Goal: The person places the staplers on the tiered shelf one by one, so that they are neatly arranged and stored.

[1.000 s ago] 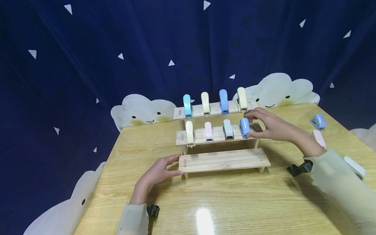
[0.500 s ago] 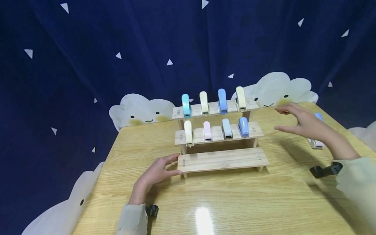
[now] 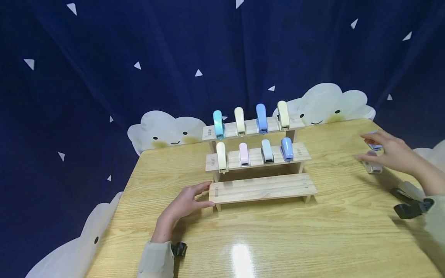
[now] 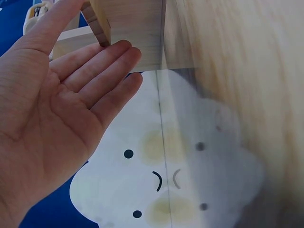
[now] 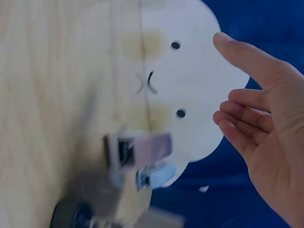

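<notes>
My left hand [image 3: 184, 202] rests at the left end of the wooden rack's lowest shelf [image 3: 262, 188]. Its thumb lies by the front corner and its straight fingers by the rear corner. The left wrist view shows that open palm [image 4: 57, 114] beside the wood. Out to the right, my right hand [image 3: 396, 154] holds nothing, thumb and fingers spread apart. It hovers close to a pink stapler [image 3: 372, 166] and a blue stapler [image 3: 375, 146], both partly hidden by it in the head view. The right wrist view shows the pink one blurred, in front of the blue one [image 5: 161, 175].
The rack's top shelf bears teal [image 3: 218, 123], cream and blue staplers. On its middle shelf stand cream, pink [image 3: 244, 153], pale blue and blue ones. A whitish stapler [image 3: 411, 191] lies nearer, at the table's right. Behind hangs a dark blue curtain [image 3: 156, 46].
My right hand has left the blue stapler at the right end of the middle shelf and moved right to the loose staplers. My left hand has stayed at the rack.
</notes>
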The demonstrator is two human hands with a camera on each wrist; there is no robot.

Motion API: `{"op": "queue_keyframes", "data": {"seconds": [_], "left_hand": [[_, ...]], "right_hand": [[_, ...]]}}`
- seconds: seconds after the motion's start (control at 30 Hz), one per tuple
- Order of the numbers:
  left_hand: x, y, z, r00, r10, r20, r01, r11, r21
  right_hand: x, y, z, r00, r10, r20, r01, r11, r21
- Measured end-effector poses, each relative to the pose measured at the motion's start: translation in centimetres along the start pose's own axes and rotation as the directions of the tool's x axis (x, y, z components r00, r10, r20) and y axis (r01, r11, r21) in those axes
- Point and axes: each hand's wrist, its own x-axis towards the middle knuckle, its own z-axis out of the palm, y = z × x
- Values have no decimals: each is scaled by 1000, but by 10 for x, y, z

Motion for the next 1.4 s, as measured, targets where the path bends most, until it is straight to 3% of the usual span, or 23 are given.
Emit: {"op": "queue_keyframes", "data": {"seconds": [0.23, 0.4, 0.6, 0.8, 1.0, 1.27, 1.4], "left_hand": [[0, 1, -2, 1000, 3, 4, -3, 1000, -8], [0, 1, -2, 1000, 2, 9, -2, 1000, -10], [1, 1, -2, 1000, 2, 4, -2, 1000, -8], [0, 2, -2, 1000, 3, 3, -3, 1000, -5], [1, 2, -3, 1000, 2, 2, -2, 1000, 3], [0, 2, -2, 1000, -3, -1, 3, 1000, 4], [0, 1, -2, 1000, -3, 5, 3, 1000, 3]], "right_hand": [[-5, 28, 7, 990, 91, 107, -84, 994, -64], [-7, 42, 12, 981, 86, 175, -71, 993, -89], [-11, 48, 18, 992, -1, 128, 11, 997, -79], [-13, 50, 22, 993, -12, 115, 20, 997, -70], [-14, 52, 24, 996, -72, 45, 76, 991, -107], [-14, 50, 24, 991, -39, 127, 54, 992, -117], [-16, 50, 25, 993, -61, 97, 73, 990, -125]]}}
